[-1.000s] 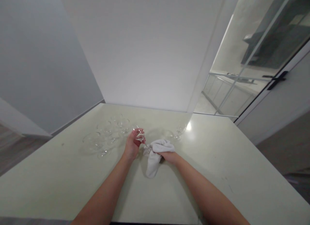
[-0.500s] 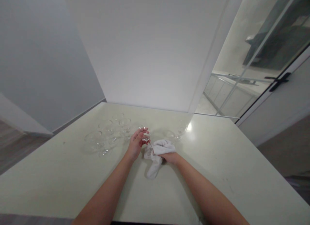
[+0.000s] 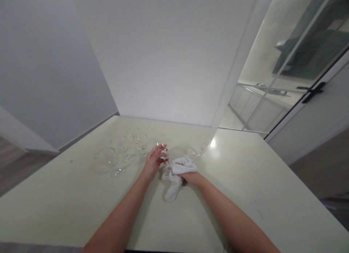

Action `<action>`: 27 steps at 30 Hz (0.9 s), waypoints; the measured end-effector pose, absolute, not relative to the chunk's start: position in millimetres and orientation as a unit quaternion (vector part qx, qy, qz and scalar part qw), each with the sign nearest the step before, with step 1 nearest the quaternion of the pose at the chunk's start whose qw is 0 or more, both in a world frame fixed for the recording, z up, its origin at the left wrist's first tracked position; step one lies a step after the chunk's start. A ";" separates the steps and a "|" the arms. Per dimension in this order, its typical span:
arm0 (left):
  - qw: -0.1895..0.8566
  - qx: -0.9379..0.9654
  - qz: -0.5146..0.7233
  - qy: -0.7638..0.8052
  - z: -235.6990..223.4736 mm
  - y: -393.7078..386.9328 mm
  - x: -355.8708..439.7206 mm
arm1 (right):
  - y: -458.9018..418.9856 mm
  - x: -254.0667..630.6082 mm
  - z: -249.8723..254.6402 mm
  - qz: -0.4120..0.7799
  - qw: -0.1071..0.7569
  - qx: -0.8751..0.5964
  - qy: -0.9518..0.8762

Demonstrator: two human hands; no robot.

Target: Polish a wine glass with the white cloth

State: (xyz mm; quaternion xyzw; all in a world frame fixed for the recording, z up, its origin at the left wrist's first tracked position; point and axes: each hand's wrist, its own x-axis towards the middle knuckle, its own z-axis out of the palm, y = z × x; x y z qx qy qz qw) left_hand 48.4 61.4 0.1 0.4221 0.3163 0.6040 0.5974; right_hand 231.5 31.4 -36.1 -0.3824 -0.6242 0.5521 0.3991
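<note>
My left hand (image 3: 153, 162) is closed round the bowl of a clear stemmed glass (image 3: 164, 156), which tilts so that its stem points down to the right. A white cloth (image 3: 184, 165) is bunched over the lower end of the stem. Under and inside the cloth is my right hand (image 3: 191, 177); its fingers are mostly hidden, and they press the cloth about the glass. One end of the cloth hangs down toward the table (image 3: 81, 209). The foot of the glass is covered.
Several clear stemmed glasses, among them a large one (image 3: 104, 156) and a smaller one (image 3: 140, 139), stand to the left of my hands. More clear glassware (image 3: 201, 148) stands at the right, by a bright reflection. A white wall (image 3: 169, 64) borders the table's far edge.
Almost nothing differs. Both hands keep their hold on the glass and the cloth, and the view has shifted very slightly.
</note>
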 end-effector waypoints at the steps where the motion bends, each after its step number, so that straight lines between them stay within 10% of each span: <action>1: 0.598 0.422 0.604 0.316 0.0 61.5 48.4 | 30.9 231.1 -34.7 0.558 0.397 -0.378 -0.623; 27: 0.593 0.446 0.590 0.319 -3.7 60.0 50.4 | 27.5 227.6 -18.5 0.457 0.362 -0.372 -0.723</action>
